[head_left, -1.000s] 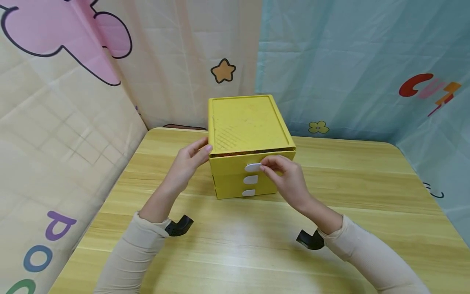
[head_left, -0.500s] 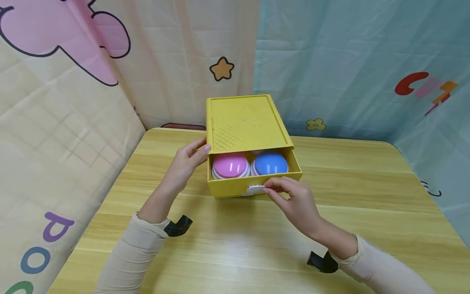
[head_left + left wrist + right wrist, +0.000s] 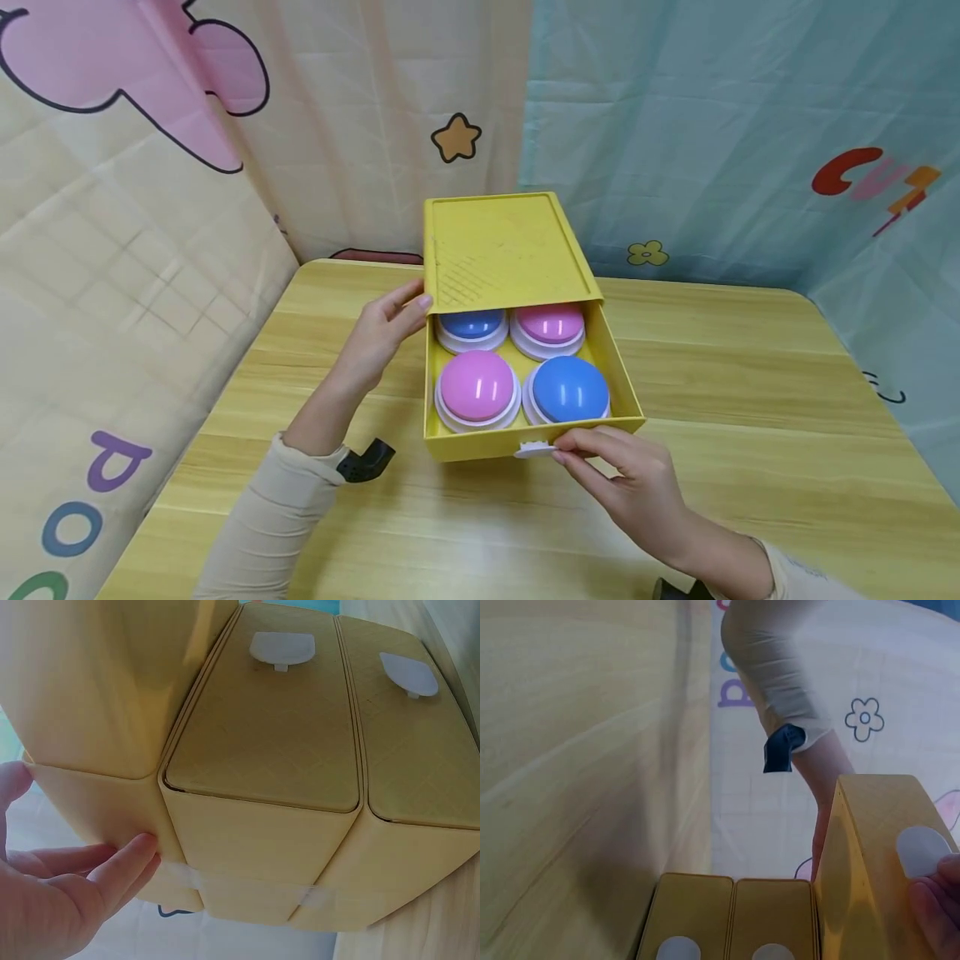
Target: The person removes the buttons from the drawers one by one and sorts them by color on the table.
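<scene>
A yellow drawer cabinet (image 3: 510, 246) stands on the wooden table, its top drawer (image 3: 468, 450) pulled far out. My right hand (image 3: 637, 487) pinches the white tab handle (image 3: 532, 450) on that drawer's front between thumb and fingers. Against the cabinet's left side rests my left hand (image 3: 381, 333), fingers fairly straight and thumb at the top edge. Inside the drawer sit pink domes (image 3: 477, 386) and blue domes (image 3: 572, 390) on round white bases, like large push buttons. The rear pair is partly hidden under the cabinet top. In the left wrist view, two lower drawers (image 3: 262, 727) are closed.
The wooden table (image 3: 735, 375) extends on both sides of the cabinet and in front of it. Printed curtains (image 3: 660, 125) hang behind and at the sides. A black device (image 3: 366, 461) is worn at the left wrist.
The top drawer, nearly closed a second ago, has slid toward me with my right hand on its handle, revealing the pink and blue domes. My left hand has stayed at the cabinet's side.
</scene>
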`<state>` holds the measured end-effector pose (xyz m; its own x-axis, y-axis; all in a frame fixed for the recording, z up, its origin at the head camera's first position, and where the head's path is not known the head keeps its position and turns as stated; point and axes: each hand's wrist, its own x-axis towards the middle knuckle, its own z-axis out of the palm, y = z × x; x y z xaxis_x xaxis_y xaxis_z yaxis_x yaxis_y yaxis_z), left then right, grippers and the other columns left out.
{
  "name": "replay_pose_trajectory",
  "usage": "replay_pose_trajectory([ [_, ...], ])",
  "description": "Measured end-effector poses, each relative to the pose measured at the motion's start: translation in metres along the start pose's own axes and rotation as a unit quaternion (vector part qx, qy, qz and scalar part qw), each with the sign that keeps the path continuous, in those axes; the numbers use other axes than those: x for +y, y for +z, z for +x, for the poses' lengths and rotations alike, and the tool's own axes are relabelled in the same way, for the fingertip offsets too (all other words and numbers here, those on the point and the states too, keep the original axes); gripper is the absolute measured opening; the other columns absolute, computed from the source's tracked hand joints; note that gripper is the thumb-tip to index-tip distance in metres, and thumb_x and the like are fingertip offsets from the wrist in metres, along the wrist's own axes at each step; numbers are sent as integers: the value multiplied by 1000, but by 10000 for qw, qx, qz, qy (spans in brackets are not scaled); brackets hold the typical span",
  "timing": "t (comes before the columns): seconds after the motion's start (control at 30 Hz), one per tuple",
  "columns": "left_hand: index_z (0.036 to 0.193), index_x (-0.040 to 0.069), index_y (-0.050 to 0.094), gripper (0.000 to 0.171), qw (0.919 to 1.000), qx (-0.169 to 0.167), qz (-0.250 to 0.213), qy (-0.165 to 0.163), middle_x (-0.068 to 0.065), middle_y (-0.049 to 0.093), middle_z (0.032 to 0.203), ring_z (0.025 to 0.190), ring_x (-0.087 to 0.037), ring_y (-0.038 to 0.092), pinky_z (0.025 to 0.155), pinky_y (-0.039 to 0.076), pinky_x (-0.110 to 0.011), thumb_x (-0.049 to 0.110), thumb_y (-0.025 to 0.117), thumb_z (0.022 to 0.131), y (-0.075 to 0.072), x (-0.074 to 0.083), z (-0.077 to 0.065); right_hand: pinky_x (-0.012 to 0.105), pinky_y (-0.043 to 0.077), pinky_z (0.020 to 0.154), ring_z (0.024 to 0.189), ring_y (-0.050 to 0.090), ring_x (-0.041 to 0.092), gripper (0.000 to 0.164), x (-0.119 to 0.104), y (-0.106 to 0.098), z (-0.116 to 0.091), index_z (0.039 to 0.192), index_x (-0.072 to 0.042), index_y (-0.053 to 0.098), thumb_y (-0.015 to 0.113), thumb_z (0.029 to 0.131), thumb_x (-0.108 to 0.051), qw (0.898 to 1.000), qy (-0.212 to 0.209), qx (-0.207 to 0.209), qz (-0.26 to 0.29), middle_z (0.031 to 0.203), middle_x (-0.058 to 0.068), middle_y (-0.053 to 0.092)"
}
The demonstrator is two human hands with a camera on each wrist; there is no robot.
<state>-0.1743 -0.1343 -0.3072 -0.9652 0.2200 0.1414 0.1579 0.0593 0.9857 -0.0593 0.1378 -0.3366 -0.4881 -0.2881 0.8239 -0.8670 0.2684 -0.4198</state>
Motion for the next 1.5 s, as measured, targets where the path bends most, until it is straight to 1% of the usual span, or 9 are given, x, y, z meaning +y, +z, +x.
replay_pose_trajectory([
  [0.37, 136, -2, 34, 55, 10000, -13, 70, 36, -13, 38, 137, 119, -21, 43, 93, 39, -33, 27, 51, 93, -2, -2, -1, 16, 49, 60, 67, 60, 10, 10, -18, -4, -16, 82, -2, 67, 64, 84, -11, 9981, -589, -55, 147, 74, 4, 64],
  [0.63, 137, -1, 34, 54, 10000, 6, 88, 1, -12, 38, 137, 119, -20, 43, 93, 39, -32, 27, 50, 93, -2, -1, -1, 16, 49, 62, 69, 62, 12, 13, -19, -2, -25, 82, 1, 67, 62, 85, -11, 9976, -644, -160, 191, 75, 7, 65],
  [0.83, 136, -2, 34, 53, 9999, 59, 101, -55, -12, 37, 137, 119, -21, 43, 94, 39, -33, 26, 50, 93, -3, -2, -1, 16, 49, 62, 69, 62, 11, 15, -18, -4, -28, 84, 0, 67, 61, 86, -13, 9973, -690, -251, -6, 76, 6, 66],
  [1.03, 136, -2, 34, 53, 10000, 51, 72, -37, -12, 37, 137, 119, -21, 42, 93, 39, -33, 26, 49, 93, -1, -2, -2, 18, 50, 62, 68, 63, 15, 16, -24, -14, -11, 84, 7, 67, 63, 84, -9, 9887, -1434, -334, 295, 79, 9, 67],
  [1.13, 136, -1, 35, 54, 9999, 48, 89, -17, -12, 37, 137, 119, -21, 43, 94, 39, -33, 27, 50, 93, -1, -2, -1, 19, 50, 63, 69, 64, 17, 18, -31, -25, 2, 84, 8, 66, 65, 83, -10, 9851, -1622, -419, 386, 81, 11, 67],
  [1.23, 136, -1, 35, 54, 9999, 36, 98, 1, -12, 38, 137, 119, -21, 43, 94, 39, -33, 28, 50, 93, -1, -2, -1, 19, 50, 67, 76, 64, 17, 24, -34, -36, 13, 89, 9, 66, 66, 82, -13, 9866, -1505, -576, 270, 86, 12, 67],
  [1.37, 136, -1, 35, 53, 10000, 38, 77, 23, -12, 38, 136, 118, -21, 43, 94, 39, -33, 27, 50, 93, 0, -2, -1, 19, 46, 79, 91, 61, 14, 37, -31, -50, 23, 103, 7, 63, 65, 83, -24, 9907, -820, -1063, -217, 99, 10, 65],
  [1.43, 136, -1, 36, 53, 10000, 46, 67, 30, -12, 39, 136, 118, -20, 44, 94, 39, -33, 27, 50, 93, 0, -2, 0, 17, 43, 83, 98, 58, 13, 46, -27, -56, 29, 114, 1, 60, 66, 81, -31, 9866, -271, -1507, -570, 107, 8, 63],
  [1.5, 136, 0, 36, 53, 10000, 48, 71, 31, -11, 39, 136, 118, -20, 44, 94, 39, -33, 28, 51, 93, 1, -2, 0, 18, 43, 85, 102, 57, 15, 56, -22, -61, 35, 122, -4, 55, 70, 77, -33, 9755, 153, -2005, -887, 114, 5, 60],
])
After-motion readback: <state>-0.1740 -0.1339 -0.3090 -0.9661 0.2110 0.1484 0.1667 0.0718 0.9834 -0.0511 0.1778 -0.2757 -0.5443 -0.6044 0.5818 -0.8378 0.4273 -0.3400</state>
